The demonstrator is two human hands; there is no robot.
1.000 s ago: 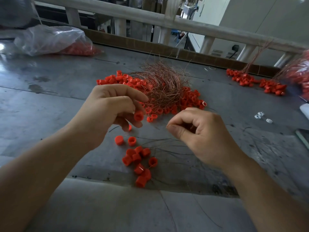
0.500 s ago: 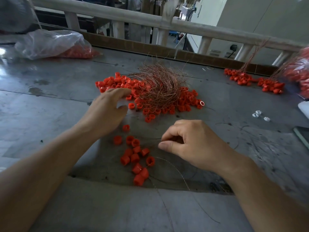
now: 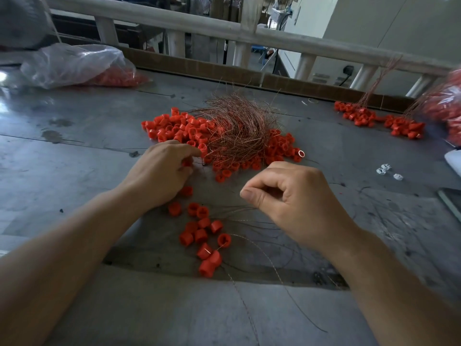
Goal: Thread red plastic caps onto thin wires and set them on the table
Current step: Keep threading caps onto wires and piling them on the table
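Observation:
A heap of loose red caps (image 3: 174, 128) lies mid-table, with a tangled bundle of thin copper wires (image 3: 239, 126) on top of it. My left hand (image 3: 159, 173) rests at the heap's near edge, its fingers curled round a red cap (image 3: 186, 163). My right hand (image 3: 294, 201) hovers to the right, thumb and fingers pinched together; I cannot make out a wire between them. Several caps on wires (image 3: 204, 236) lie on the table (image 3: 74, 156) between my forearms, their wires trailing right and toward me.
A clear plastic bag of red caps (image 3: 82, 66) sits at the back left. Finished bunches of caps on wires (image 3: 379, 121) lie at the back right beside another bag (image 3: 446, 108). Small white pieces (image 3: 386, 169) lie right. A railing (image 3: 224, 28) runs behind the table.
My left hand dropped from chest height to the heap's near edge and closed on a cap. My right hand lowered slightly, still pinched. One more cap on a wire lies in the near group.

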